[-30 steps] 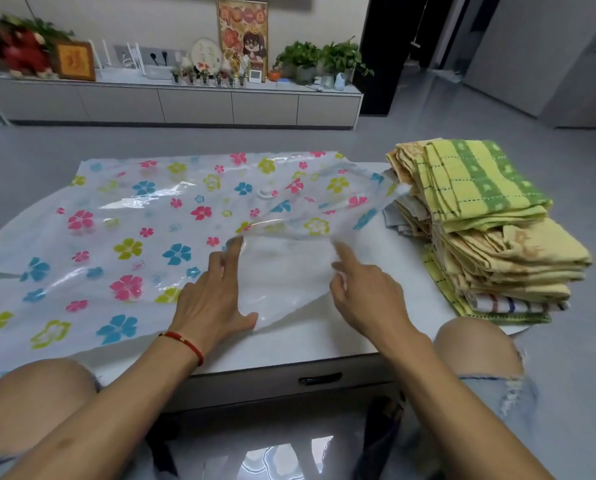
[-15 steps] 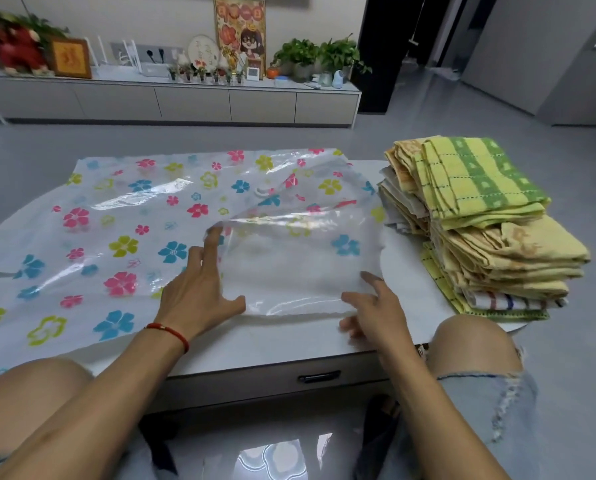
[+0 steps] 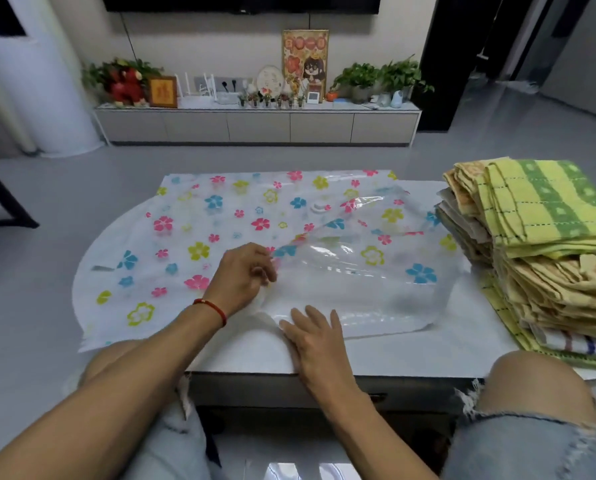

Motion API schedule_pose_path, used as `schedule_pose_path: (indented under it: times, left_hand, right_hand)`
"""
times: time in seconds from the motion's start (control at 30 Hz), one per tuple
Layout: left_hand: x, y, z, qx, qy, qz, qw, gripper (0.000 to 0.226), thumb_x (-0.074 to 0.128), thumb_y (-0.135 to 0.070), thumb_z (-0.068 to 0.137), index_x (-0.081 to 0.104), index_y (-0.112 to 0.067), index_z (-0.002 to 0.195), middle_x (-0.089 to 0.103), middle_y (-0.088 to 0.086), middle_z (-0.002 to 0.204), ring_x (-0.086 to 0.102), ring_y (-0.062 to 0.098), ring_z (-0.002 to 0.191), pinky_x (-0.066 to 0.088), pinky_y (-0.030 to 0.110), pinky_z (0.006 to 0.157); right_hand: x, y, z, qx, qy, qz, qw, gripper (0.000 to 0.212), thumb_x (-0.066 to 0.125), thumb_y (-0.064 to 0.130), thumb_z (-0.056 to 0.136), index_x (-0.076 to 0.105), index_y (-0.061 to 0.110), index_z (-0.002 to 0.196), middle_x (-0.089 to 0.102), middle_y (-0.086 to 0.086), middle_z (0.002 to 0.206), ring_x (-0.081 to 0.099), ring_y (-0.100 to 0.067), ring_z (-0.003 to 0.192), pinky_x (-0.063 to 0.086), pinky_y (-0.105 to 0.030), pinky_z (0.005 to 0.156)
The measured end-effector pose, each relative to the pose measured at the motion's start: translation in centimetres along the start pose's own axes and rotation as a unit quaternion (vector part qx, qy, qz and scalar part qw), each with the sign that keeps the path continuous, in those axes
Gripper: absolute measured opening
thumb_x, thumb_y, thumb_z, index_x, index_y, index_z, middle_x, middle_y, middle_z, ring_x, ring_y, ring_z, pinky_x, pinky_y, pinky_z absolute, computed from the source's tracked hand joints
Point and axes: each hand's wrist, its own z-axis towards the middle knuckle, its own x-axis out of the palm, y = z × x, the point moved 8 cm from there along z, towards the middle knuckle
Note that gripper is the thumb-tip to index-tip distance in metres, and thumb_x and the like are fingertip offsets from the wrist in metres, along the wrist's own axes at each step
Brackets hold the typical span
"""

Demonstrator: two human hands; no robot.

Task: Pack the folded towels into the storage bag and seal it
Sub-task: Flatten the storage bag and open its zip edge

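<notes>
A clear storage bag (image 3: 220, 216) printed with pink, blue and yellow flowers lies flat across the white table (image 3: 410, 351). Its right part is lifted and folded over toward me. My left hand (image 3: 242, 277) pinches the raised top layer of the bag near its middle. My right hand (image 3: 315, 336) rests flat on the bag's near edge, fingers spread. A tall stack of folded towels (image 3: 546, 251), green-yellow checked on top and yellow below, stands at the table's right end, beside the bag.
A white valve cap (image 3: 319, 206) sits on the bag's far middle. My knees (image 3: 539, 386) are against the table's front edge. A long low cabinet (image 3: 255, 124) with plants and frames stands across grey floor behind the table.
My left hand has closed on the bag's top layer. My right hand slid left along the near edge toward the left hand. The view has tilted up.
</notes>
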Motion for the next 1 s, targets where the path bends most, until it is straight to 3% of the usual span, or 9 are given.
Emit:
schedule_pose_path:
  times: [0.1, 0.23, 0.33, 0.53, 0.67, 0.77, 0.83, 0.9, 1.0]
  left_hand:
    - [-2.7, 1.1, 2.0, -0.084, -0.078, -0.061, 0.992, 0.021, 0.067, 0.013, 0.079, 0.078, -0.004, 0.082, 0.07, 0.008, 0.094, 0.067, 0.014, 0.076, 0.057, 0.018, 0.074]
    - [0.1, 0.2, -1.2, -0.015, 0.151, 0.128, 0.98, 0.038, 0.064, -0.035, 0.087, 0.06, -0.039, 0.124, 0.051, -0.004, 0.106, 0.055, 0.013, 0.081, 0.048, 0.027, 0.071]
    - [1.6, 0.6, -5.1, 0.008, 0.221, 0.23, 0.948, 0.054, 0.049, -0.024, 0.095, 0.036, -0.051, 0.14, 0.05, -0.004, 0.095, 0.056, 0.021, 0.082, 0.042, 0.03, 0.067]
    - [-3.7, 1.7, -1.0, -0.019, 0.026, 0.123, 0.992, 0.054, 0.048, 0.016, 0.081, 0.07, -0.022, 0.113, 0.072, 0.012, 0.096, 0.066, 0.025, 0.079, 0.054, 0.033, 0.076]
    - [-4.3, 1.4, 0.3, -0.044, 0.049, 0.032, 0.997, 0.038, 0.05, 0.017, 0.08, 0.073, -0.014, 0.08, 0.072, 0.009, 0.078, 0.066, 0.02, 0.058, 0.058, 0.039, 0.066]
    - [-3.9, 0.6, -0.7, -0.023, 0.1, 0.002, 0.995, 0.031, 0.057, 0.002, 0.087, 0.077, -0.021, 0.09, 0.072, -0.003, 0.09, 0.067, 0.011, 0.063, 0.056, 0.033, 0.072]
    - [-3.3, 0.9, -2.3, -0.005, 0.155, 0.045, 0.987, 0.029, 0.059, -0.017, 0.09, 0.072, -0.034, 0.11, 0.062, -0.009, 0.11, 0.063, 0.009, 0.077, 0.052, 0.027, 0.077]
    - [-3.2, 2.0, -3.9, 0.011, 0.181, 0.153, 0.971, 0.035, 0.054, -0.031, 0.094, 0.06, -0.046, 0.125, 0.05, -0.01, 0.113, 0.055, 0.011, 0.082, 0.047, 0.027, 0.077]
    - [-3.4, 2.3, -4.7, 0.039, 0.169, 0.202, 0.964, 0.039, 0.053, -0.014, 0.092, 0.065, -0.039, 0.12, 0.06, -0.003, 0.096, 0.06, 0.02, 0.086, 0.048, 0.033, 0.075]
  right_hand:
    - [0.0, -0.2, -0.6, 0.02, -0.043, 0.006, 0.999, 0.021, 0.063, 0.02, 0.098, 0.074, 0.023, 0.115, 0.07, 0.001, 0.122, 0.058, -0.031, 0.127, 0.033, -0.063, 0.113]
    - [-1.5, -0.5, -0.1, 0.06, -0.093, 0.062, 0.992, 0.021, 0.059, 0.023, 0.101, 0.076, 0.024, 0.112, 0.074, 0.003, 0.11, 0.063, -0.027, 0.115, 0.039, -0.059, 0.111]
    - [-2.2, -0.2, 0.4, 0.068, -0.106, 0.076, 0.989, 0.024, 0.061, 0.024, 0.1, 0.076, 0.025, 0.118, 0.074, 0.0, 0.124, 0.065, -0.029, 0.116, 0.044, -0.056, 0.106]
    - [-1.3, -0.6, -1.7, 0.043, -0.089, 0.017, 0.995, 0.018, 0.073, 0.02, 0.092, 0.08, 0.022, 0.109, 0.066, -0.013, 0.137, 0.064, -0.036, 0.119, 0.044, -0.059, 0.108]
    - [-2.2, 1.3, -1.1, 0.056, -0.092, -0.01, 0.994, 0.03, 0.073, 0.028, 0.087, 0.077, 0.022, 0.117, 0.062, -0.014, 0.142, 0.061, -0.035, 0.125, 0.042, -0.057, 0.112]
    - [-4.1, 5.5, 1.6, -0.007, -0.129, 0.048, 0.99, 0.021, 0.076, 0.023, 0.087, 0.078, 0.019, 0.107, 0.078, -0.007, 0.101, 0.071, -0.032, 0.098, 0.053, -0.048, 0.095]
    - [-4.7, 7.1, 3.2, -0.032, -0.119, 0.07, 0.99, 0.01, 0.068, 0.011, 0.09, 0.073, 0.018, 0.084, 0.071, -0.005, 0.07, 0.066, -0.03, 0.07, 0.044, -0.034, 0.07]
    - [-4.9, 7.5, 4.1, -0.045, -0.119, 0.07, 0.989, 0.018, 0.066, 0.005, 0.089, 0.069, 0.017, 0.076, 0.067, -0.004, 0.063, 0.059, -0.03, 0.059, 0.039, -0.033, 0.062]
    - [-4.1, 7.9, 3.6, -0.071, -0.131, 0.076, 0.986, 0.015, 0.063, 0.009, 0.094, 0.075, 0.015, 0.088, 0.069, -0.004, 0.073, 0.061, -0.031, 0.067, 0.047, -0.039, 0.063]
